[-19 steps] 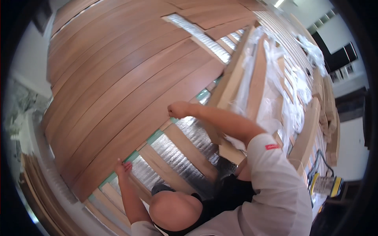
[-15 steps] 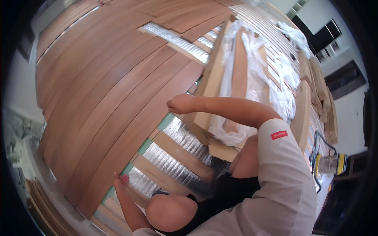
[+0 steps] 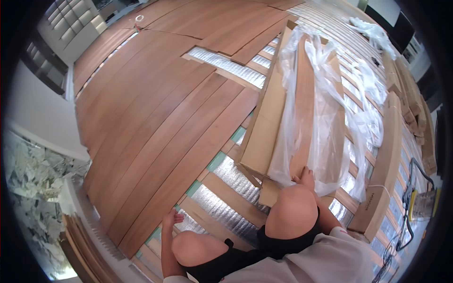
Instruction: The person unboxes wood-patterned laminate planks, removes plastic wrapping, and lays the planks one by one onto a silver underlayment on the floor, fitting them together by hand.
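My left hand [image 3: 171, 220] is beside the near edge of the laid brown floorboards [image 3: 165, 188], its fingers apart and holding nothing. My right hand [image 3: 306, 177] reaches past my right knee and touches the near end of a loose floorboard [image 3: 304, 108], fingers stretched out over it. That board lies lengthwise in an open cardboard box [image 3: 264, 127], with crumpled clear plastic film [image 3: 325, 141] around it. My knee and the film partly hide the right hand's surroundings.
Wooden battens [image 3: 236, 195] cross silver foil [image 3: 226, 174], with green strips [image 3: 193, 188] along the floor's edge. Closed long cartons [image 3: 377, 179] and a yellow-and-black tool [image 3: 421, 205] stand to the right. Wood offcuts [image 3: 78, 245] lean at lower left, and a gap [image 3: 226, 63] interrupts the boards.
My right hand has left the edge of the laid boards and moved right to the board in the box. My left hand stays by the floor's edge. The view has shifted.
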Action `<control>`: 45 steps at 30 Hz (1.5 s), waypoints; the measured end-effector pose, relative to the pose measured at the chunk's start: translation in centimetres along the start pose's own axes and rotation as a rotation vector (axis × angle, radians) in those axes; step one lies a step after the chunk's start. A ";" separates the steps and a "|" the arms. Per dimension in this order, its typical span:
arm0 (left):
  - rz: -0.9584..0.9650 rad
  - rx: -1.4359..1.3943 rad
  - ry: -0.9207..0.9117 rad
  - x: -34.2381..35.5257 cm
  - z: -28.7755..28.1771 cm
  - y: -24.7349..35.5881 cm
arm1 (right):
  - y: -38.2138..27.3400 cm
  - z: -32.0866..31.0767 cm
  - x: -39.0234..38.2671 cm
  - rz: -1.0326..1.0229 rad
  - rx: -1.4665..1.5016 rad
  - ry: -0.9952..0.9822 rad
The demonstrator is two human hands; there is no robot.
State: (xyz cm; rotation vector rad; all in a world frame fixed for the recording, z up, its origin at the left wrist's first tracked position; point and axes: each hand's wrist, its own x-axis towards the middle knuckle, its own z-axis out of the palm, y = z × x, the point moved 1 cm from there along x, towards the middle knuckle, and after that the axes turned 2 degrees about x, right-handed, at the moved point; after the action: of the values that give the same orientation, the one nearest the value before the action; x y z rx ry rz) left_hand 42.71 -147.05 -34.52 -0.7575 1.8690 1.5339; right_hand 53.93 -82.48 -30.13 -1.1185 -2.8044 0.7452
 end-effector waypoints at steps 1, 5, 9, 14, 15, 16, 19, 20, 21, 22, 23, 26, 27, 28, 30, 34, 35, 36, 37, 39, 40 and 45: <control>0.018 0.044 -0.005 -0.4 0.4 1.5 | -0.1 -0.3 -0.3 0.063 0.023 -0.081; 0.128 0.159 -0.026 -1.5 3.6 8.5 | -0.8 -1.7 -0.9 0.025 0.006 -0.119; 0.348 0.304 -0.047 -3.8 7.0 16.2 | 2.3 -0.6 0.0 0.017 0.249 -0.121; 0.431 0.492 -0.165 -6.7 10.3 22.6 | 5.1 -0.1 0.0 0.000 0.463 -0.062; 0.427 0.515 -0.178 -7.5 10.5 23.3 | 4.1 -1.2 -0.2 0.047 0.495 -0.087; 0.426 0.527 -0.205 -7.8 11.1 23.8 | 3.8 -2.1 -0.3 0.104 0.522 -0.103; 0.428 0.582 -0.255 -9.2 12.8 25.2 | 8.4 -0.4 0.0 0.100 0.768 -0.160; 0.432 0.611 -0.258 -9.8 13.5 25.5 | 9.1 -0.1 0.3 0.120 0.872 -0.203; 0.432 0.641 -0.266 -10.4 14.4 25.8 | 9.0 -0.6 0.7 0.188 0.943 -0.263; 0.429 0.638 -0.284 -11.2 15.4 26.0 | 9.0 -1.3 1.0 0.267 1.008 -0.327; 0.429 0.637 -0.304 -12.0 16.4 26.4 | 9.2 -1.8 0.9 0.348 1.074 -0.388; 0.465 0.684 -0.366 -12.7 19.7 26.8 | 13.3 2.8 1.5 0.521 1.767 -0.274; 0.479 0.699 -0.361 -12.9 20.4 26.7 | 13.3 2.9 1.7 0.530 1.752 -0.266; 0.497 0.737 -0.390 -13.1 21.4 26.6 | 13.7 2.5 1.5 0.518 1.753 -0.236; 0.537 0.803 -0.440 -13.4 23.7 26.5 | 14.1 1.8 1.3 0.486 1.751 -0.184; 0.734 1.058 -0.568 -12.3 25.7 25.5 | 8.0 -4.5 -1.4 0.575 1.643 -0.124; 0.752 1.047 -0.569 -12.3 27.1 25.8 | 7.4 -5.5 -1.9 0.511 1.700 -0.135; 0.771 1.031 -0.564 -12.4 28.5 26.0 | 6.6 -6.8 -2.1 0.442 1.753 -0.154; 0.784 0.982 -0.568 -13.4 30.2 26.8 | 4.8 -8.8 -2.8 0.433 1.777 -0.137; 0.781 0.872 -0.601 -15.9 33.5 28.7 | 2.1 -11.8 -3.7 0.397 1.780 -0.104; 0.766 0.810 -0.633 -16.6 35.2 29.4 | 0.8 -13.0 -4.0 0.376 1.787 -0.079; 0.273 0.240 -0.960 -17.0 41.3 29.8 | -6.5 -17.1 -4.3 0.172 1.769 -0.223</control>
State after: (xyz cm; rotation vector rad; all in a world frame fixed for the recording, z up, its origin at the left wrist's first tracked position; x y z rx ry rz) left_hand 35.41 -100.41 -8.92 0.3398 1.3765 1.4074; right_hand 56.34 -82.19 -11.51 -0.7247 -0.9976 2.4870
